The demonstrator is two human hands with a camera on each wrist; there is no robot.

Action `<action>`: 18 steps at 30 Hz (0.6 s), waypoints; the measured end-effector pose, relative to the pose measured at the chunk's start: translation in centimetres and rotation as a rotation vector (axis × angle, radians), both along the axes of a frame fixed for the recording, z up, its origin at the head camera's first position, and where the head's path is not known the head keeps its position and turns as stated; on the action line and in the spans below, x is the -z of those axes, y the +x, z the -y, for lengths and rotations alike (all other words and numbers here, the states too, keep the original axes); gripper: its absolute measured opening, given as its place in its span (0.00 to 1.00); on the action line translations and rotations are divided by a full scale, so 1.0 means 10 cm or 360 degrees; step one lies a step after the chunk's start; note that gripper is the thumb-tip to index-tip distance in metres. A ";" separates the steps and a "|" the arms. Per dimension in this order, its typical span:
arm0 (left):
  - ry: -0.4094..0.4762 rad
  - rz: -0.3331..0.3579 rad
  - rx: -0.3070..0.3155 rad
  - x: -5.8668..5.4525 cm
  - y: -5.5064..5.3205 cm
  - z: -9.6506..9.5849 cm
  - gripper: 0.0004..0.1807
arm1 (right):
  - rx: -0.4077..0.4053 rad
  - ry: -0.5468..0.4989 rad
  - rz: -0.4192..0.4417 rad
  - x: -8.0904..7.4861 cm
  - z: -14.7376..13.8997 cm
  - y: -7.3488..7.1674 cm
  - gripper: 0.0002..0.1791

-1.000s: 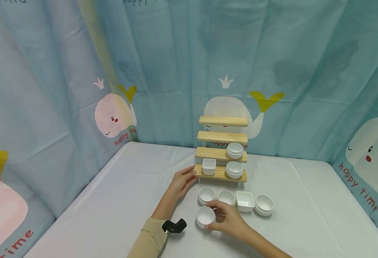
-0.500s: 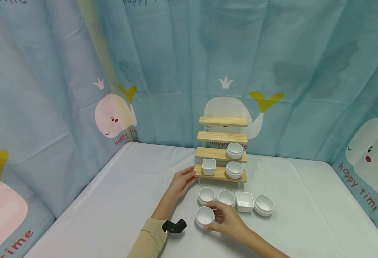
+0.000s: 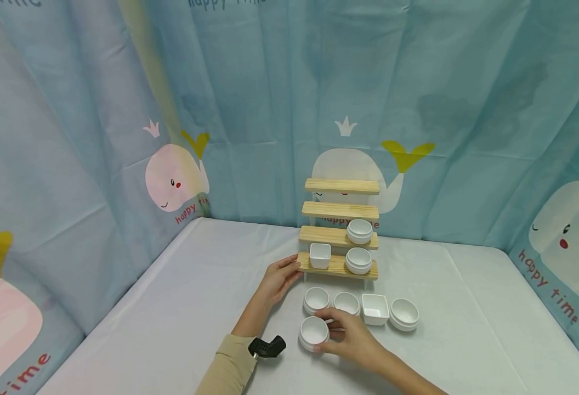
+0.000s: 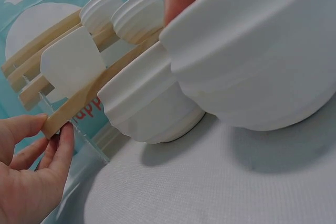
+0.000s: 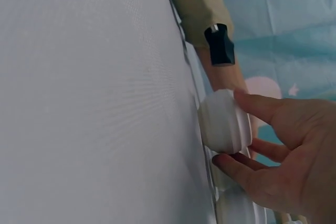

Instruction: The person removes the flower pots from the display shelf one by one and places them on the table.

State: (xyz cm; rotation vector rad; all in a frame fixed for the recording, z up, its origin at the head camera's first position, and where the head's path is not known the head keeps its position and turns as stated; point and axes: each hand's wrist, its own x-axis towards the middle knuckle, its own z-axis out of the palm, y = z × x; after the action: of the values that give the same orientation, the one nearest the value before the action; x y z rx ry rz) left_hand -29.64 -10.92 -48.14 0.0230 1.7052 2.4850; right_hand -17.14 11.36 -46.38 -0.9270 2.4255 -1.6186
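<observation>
My left hand (image 3: 276, 281) pinches the left end of the lowest wooden step of a tiered display stand (image 3: 339, 210), thumb above and fingers beneath in the left wrist view. With thumb and fingers, my right hand (image 3: 353, 337) grips a round white bowl (image 3: 314, 332) by its right side, low at the table. Behind it, a second round bowl (image 3: 316, 299), a third round bowl (image 3: 346, 302), a square white bowl (image 3: 375, 309) and another round bowl (image 3: 404, 314) form a row. On the bottom step stand a small square bowl (image 3: 320, 255) and a round bowl (image 3: 358, 260).
One more round bowl (image 3: 359, 231) sits on the step above. A white cloth covers the table (image 3: 210, 296). Blue curtains (image 3: 250, 109) with whale prints hang behind and at both sides. A black device (image 3: 267, 346) sticks out from the left sleeve.
The round bowl in my right hand has shifted very slightly left. My left hand has stayed on the stand, and the other bowls have not moved.
</observation>
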 end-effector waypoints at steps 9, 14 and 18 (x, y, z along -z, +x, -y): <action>-0.0004 0.0009 -0.0001 -0.01 0.00 -0.01 0.25 | -0.0036 0.0024 -0.0001 -0.11 -0.07 -0.02 0.30; 0.0004 0.0014 -0.0008 -0.01 0.00 -0.01 0.25 | -0.0012 0.0015 0.0013 -0.17 -0.11 -0.04 0.28; 0.0016 0.0010 -0.0006 -0.01 0.00 -0.01 0.25 | 0.0008 0.0019 0.0020 -0.22 -0.15 -0.06 0.27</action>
State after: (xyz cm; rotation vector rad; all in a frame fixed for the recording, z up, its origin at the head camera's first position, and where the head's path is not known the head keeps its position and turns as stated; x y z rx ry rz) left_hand -29.64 -10.82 -48.04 0.0129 1.6922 2.4935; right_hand -17.77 12.81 -44.20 -0.9072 2.4285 -1.6045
